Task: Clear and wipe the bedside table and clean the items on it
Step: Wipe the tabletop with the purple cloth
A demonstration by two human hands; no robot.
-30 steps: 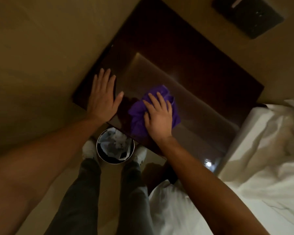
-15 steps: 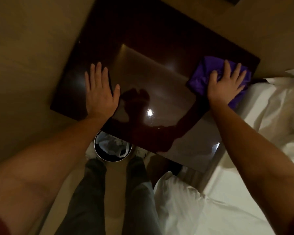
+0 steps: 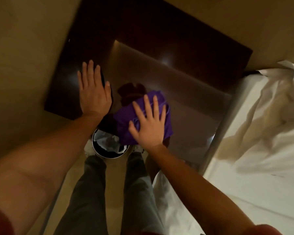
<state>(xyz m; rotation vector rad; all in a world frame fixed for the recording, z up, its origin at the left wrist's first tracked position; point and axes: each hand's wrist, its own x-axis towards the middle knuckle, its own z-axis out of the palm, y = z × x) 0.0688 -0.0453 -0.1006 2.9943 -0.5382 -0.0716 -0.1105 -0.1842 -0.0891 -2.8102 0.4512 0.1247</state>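
The dark glossy bedside table [image 3: 168,48] fills the upper middle of the head view, its top bare. A crumpled purple cloth [image 3: 126,119] lies at the table's near edge. My right hand [image 3: 148,122] presses flat on the cloth with its fingers spread. My left hand [image 3: 93,92] rests flat on the table's near left part, fingers straight and together, a little left of the cloth.
A small round bin [image 3: 98,150] with crumpled paper stands on the floor under the table's near edge, between my shoes. The bed with rumpled white sheets [image 3: 261,124] lies at the right. A beige wall [image 3: 24,48] borders the table at the left.
My right hand has swept the purple cloth from the table's far right corner back to the near edge, close to my left hand. My left hand has stayed in place.
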